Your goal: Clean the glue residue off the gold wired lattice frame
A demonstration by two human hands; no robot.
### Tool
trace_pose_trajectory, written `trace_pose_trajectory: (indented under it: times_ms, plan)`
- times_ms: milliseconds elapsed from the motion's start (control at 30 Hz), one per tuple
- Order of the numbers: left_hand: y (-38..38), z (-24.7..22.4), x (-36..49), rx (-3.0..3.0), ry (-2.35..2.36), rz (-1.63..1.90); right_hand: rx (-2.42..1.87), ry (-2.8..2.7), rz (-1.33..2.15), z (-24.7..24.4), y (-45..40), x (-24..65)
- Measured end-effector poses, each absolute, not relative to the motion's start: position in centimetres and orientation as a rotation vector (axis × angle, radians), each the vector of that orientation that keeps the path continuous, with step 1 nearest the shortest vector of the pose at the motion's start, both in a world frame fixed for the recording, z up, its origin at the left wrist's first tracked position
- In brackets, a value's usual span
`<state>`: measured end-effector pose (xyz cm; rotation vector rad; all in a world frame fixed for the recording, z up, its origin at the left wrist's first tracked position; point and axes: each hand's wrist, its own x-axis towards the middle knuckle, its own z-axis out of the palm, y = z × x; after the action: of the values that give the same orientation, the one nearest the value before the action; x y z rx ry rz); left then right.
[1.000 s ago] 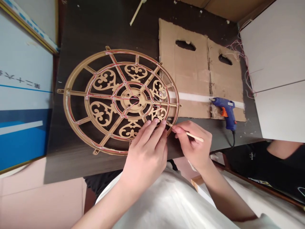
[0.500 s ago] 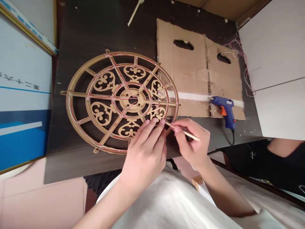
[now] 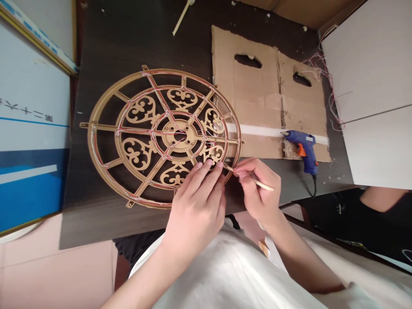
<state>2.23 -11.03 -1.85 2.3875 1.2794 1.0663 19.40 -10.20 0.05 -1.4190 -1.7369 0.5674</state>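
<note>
Overpressing the thin, pale wooden stick (image 3: 264,186), pinched by the right fingers (image 3: 257,166) at the rim of the round gold openwork frame (image 3: 192,134), could dislodge red-and-white wires (image 3: 135,129); left fingers (image 3: 210,182) overlie it, grip unclear.

Place: apparently a small workshop
Dark table (image 3: 96,223): white scraps (image 3: 305,28), far side
Right: glue gun (image 3: 305,148) on cut cardboard (image 3: 254,92), loose wires (image 3: 328,76)
Left: wired gold frame (image 3: 190,135)
</note>
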Motion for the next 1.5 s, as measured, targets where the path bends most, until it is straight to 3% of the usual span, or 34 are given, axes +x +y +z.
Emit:
trace_pose_trajectory:
  times_ms: [300,1500]
  plan:
    - [-11.1,-1.7,2.2,2.396,1.273,1.066,-1.562,-1.455,0.568,0.0,-10.9,19.7]
    - [-11.4,-2.0,2.1,2.407,1.273,1.048,-1.612,-1.867,0.183,1.6,-11.6,19.4]
